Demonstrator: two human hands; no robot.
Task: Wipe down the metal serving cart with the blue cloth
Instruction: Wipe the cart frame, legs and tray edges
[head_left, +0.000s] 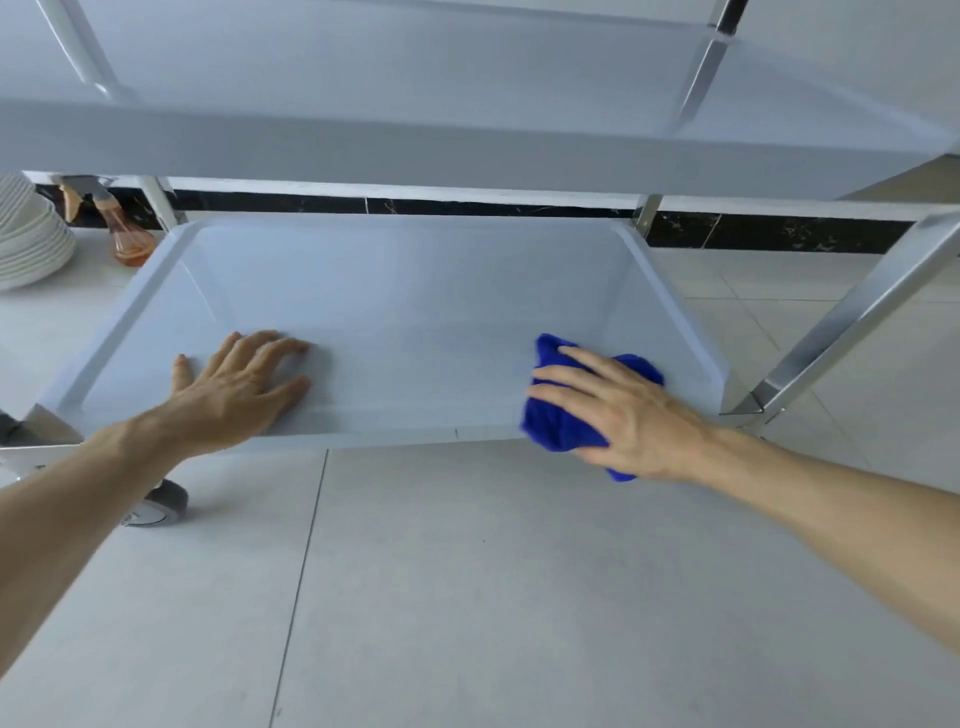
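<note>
The serving cart's bottom tray is a pale, deep-sided basin between shiny metal legs, low above the floor. My right hand lies flat with fingers spread on the bunched blue cloth, pressing it on the tray's front right rim. The cloth hangs partly over the front edge. My left hand rests flat on the tray's front left, fingers spread, holding nothing. The cart's upper shelf spans the top of the view.
A stack of white plates and an orange spray bottle stand on the floor at the back left. A castor wheel sits under the cart's front left corner. A slanted metal leg rises at right. Grey floor tiles lie in front.
</note>
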